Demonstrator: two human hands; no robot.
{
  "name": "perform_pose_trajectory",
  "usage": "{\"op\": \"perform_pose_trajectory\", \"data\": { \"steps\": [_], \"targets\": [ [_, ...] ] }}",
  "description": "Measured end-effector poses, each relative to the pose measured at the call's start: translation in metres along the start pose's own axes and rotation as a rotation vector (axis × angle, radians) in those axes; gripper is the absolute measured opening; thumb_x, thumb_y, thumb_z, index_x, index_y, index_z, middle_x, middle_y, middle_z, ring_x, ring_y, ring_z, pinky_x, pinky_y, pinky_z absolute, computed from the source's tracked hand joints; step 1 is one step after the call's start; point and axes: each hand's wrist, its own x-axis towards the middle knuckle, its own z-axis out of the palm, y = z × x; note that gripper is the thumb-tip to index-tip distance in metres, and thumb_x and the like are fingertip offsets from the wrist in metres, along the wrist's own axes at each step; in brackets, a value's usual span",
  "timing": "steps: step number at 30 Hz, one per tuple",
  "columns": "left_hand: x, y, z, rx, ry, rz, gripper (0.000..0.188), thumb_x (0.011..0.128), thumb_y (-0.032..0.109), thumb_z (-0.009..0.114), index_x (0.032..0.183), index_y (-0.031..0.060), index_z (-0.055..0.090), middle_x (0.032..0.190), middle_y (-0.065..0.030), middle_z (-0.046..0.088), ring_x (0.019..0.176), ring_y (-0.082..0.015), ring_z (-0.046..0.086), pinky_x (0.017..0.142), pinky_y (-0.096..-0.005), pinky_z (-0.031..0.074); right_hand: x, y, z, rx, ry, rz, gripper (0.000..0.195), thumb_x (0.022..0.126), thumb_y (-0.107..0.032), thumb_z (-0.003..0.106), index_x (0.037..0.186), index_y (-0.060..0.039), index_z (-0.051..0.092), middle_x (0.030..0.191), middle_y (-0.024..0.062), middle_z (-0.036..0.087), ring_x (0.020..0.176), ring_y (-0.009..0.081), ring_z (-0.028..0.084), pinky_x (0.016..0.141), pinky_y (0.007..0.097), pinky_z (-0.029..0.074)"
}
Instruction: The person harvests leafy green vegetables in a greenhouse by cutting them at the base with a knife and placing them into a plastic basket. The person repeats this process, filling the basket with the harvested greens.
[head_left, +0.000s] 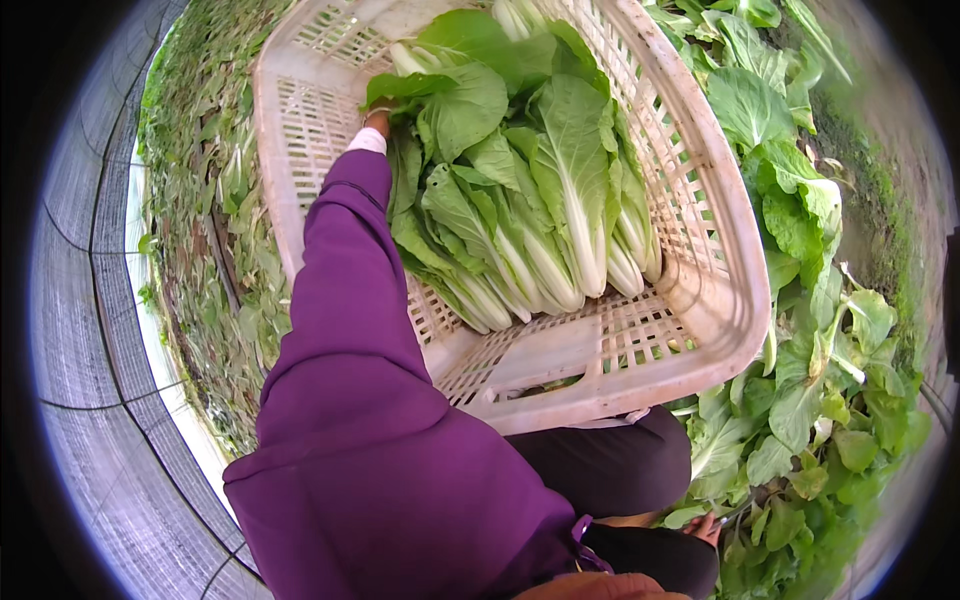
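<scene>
Leafy greens with white stalks (559, 180) lie bunched in a pale plastic crate (720, 285) with slotted walls, most of their stalk ends towards me. My left hand (381, 116) reaches inside the crate's left side, at the edge of the greens. Leaves cover its fingers, so its grip is hidden. My right hand (703, 529) is low at the right, beside my dark trouser leg and near the leaves on the ground. Its fingers are closed around a thin metal tool (724, 519), mostly hidden; its kind cannot be told.
Leafy plants (795, 375) and loose leaves crowd the ground right of the crate. Scattered, wilted leaves (225, 180) cover the ground on the left, beside a mesh wall (97, 300) with dark lines. The crate's near rim is close to my knees.
</scene>
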Motion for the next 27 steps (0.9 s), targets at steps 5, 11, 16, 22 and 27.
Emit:
{"op": "perform_pose_trajectory", "data": {
  "steps": [5,11,16,22,27],
  "targets": [
    [0.014,0.058,-0.063,0.129,0.148,0.339,0.035,0.09,0.033,0.053,0.103,0.0035,0.067,0.106,-0.0246,0.065,0.094,-0.0401,0.062,0.07,-0.0448,0.048,0.01,0.046,0.002,-0.014,-0.016,0.033,0.018,0.091,-0.015,0.062,0.106,-0.0054,0.059,0.087,0.009,0.057,0.057,0.0146,0.051,0.051,0.0284,0.042],
    [-0.023,0.088,0.017,0.338,-0.229,0.961,0.041,0.097,0.027,0.044,0.127,0.0003,0.054,0.118,-0.0215,0.059,0.109,-0.0362,0.055,0.093,-0.0427,0.044,-0.027,0.15,-0.017,-0.492,0.109,-0.614,0.037,0.085,-0.009,0.065,0.122,-0.007,0.061,0.111,0.0143,0.057,0.074,0.0202,0.057,0.067,0.0317,0.05],
    [-0.01,0.105,-0.017,0.607,0.016,0.966,0.041,0.098,0.027,0.045,0.125,-0.0014,0.055,0.119,-0.0209,0.06,0.109,-0.0314,0.056,0.096,-0.0399,0.043,0.018,0.122,0.0,0.192,0.135,-0.116,0.019,0.087,-0.017,0.07,0.099,-0.0062,0.059,0.074,0.0054,0.06,0.056,0.0132,0.055,0.05,0.0279,0.045],
    [-0.097,0.259,-0.051,0.1,0.362,1.205,0.041,0.099,0.028,0.047,0.124,-0.0035,0.057,0.12,-0.0201,0.061,0.11,-0.0255,0.058,0.099,-0.0364,0.043,-0.03,0.144,0.005,0.644,0.495,-0.018,0.023,0.09,-0.025,0.069,0.094,-0.0069,0.056,0.063,0.0009,0.054,0.044,0.0077,0.045,0.041,0.0236,0.034],
    [-0.348,0.346,0.015,-0.086,-0.337,1.618,0.034,0.098,0.012,0.047,0.127,-0.0033,0.054,0.126,-0.0157,0.06,0.117,-0.0247,0.056,0.102,-0.0342,0.041,-0.037,0.145,-0.004,0.803,0.481,0.054,0.023,0.092,-0.028,0.066,0.09,-0.0069,0.055,0.061,-0.0029,0.047,0.047,0.0051,0.04,0.041,0.0233,0.03]
  ]
}}
